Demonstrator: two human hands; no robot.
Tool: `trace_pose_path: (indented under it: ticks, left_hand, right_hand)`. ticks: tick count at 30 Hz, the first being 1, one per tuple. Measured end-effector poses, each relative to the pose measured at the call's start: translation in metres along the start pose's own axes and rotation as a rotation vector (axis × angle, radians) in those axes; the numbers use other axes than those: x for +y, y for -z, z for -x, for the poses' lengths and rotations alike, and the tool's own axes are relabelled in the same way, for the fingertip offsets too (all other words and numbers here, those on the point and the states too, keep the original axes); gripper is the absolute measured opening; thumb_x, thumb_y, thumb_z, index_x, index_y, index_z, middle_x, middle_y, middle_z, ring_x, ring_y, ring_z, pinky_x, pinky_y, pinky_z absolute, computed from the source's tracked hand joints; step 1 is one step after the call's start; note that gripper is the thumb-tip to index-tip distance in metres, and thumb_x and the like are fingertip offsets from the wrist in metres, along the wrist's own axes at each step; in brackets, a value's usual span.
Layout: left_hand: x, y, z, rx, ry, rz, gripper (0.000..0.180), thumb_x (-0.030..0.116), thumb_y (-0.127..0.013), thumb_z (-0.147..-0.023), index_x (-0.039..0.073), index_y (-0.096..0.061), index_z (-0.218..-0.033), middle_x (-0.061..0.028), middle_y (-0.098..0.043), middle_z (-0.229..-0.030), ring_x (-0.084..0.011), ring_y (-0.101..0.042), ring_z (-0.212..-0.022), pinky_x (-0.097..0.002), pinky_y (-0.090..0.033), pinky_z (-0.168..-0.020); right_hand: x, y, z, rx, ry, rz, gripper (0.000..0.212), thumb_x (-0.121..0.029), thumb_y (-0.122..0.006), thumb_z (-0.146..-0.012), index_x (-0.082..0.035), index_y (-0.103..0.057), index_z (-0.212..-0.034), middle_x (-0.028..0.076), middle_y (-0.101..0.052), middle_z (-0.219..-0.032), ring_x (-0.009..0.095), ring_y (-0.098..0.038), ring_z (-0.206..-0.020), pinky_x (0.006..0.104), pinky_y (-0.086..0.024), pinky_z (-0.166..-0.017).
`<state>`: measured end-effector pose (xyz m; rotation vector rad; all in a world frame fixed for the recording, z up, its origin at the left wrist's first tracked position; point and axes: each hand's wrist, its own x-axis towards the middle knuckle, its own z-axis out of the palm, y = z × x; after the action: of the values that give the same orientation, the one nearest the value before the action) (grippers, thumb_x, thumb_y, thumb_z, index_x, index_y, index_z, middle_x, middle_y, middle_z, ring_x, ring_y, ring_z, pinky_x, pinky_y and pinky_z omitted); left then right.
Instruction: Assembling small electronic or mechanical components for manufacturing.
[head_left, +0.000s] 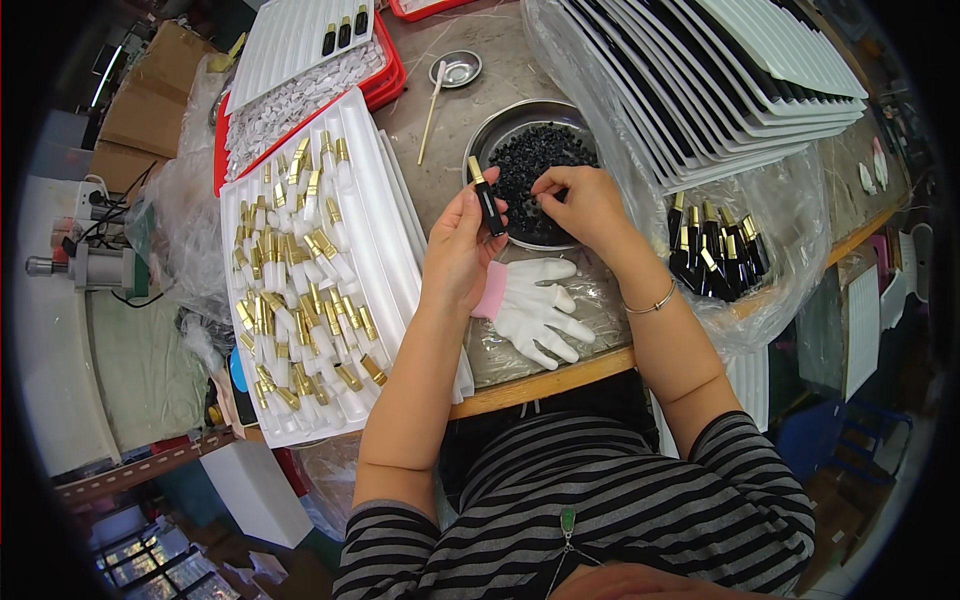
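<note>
My left hand (460,248) holds a slim black tube (489,208) with a gold neck, tilted with the gold end up. Close by on its right, my right hand (590,208) is over a round metal bowl (481,150) of small black pieces (545,150). Its thumb and fingertips are pinched together; anything between them is too small to make out. Just below both hands lies a white glove (540,312) with a pink cuff. To the left, a white ribbed tray (385,240) carries many gold-and-white capped pieces (318,250).
Several black tubes with gold necks (712,252) lie on clear plastic at the right. Behind them lean stacked white trays (700,90). A cotton swab (432,115) rests against a small metal dish (460,68). Red trays (398,75) hold white bits at the far left.
</note>
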<state>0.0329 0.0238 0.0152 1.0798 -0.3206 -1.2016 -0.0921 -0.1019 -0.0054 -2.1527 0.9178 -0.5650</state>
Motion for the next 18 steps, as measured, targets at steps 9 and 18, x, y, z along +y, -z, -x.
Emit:
trace_pose_path:
  ticks: [9, 18]
  left_hand:
    - [-0.001, -0.002, -0.001, -0.004, 0.059, 0.020, 0.031, 0.027, -0.043, -0.095, 0.011, -0.049, -0.121, 0.0025, -0.056, -0.091, -0.0050, -0.051, -0.080, -0.0227, -0.044, -0.071]
    - [-0.006, -0.002, -0.002, -0.001, 0.042, -0.078, 0.030, 0.019, -0.052, -0.090, 0.011, -0.047, -0.119, 0.0023, -0.057, -0.097, -0.0061, -0.051, -0.085, -0.0231, -0.040, -0.074]
  right_hand:
    - [0.003, 0.004, -0.006, -0.118, -0.128, -0.682, 0.015, 0.000, -0.059, -0.078, 0.004, -0.063, -0.092, 0.011, -0.067, -0.081, 0.010, -0.059, -0.055, 0.0211, -0.047, -0.045]
    - [-0.021, 0.000, 0.006, 0.140, 0.325, -0.318, 0.033, 0.000, -0.058, -0.079, -0.002, -0.056, -0.112, 0.009, -0.067, -0.087, 0.015, -0.065, -0.065, 0.0246, -0.049, -0.052]
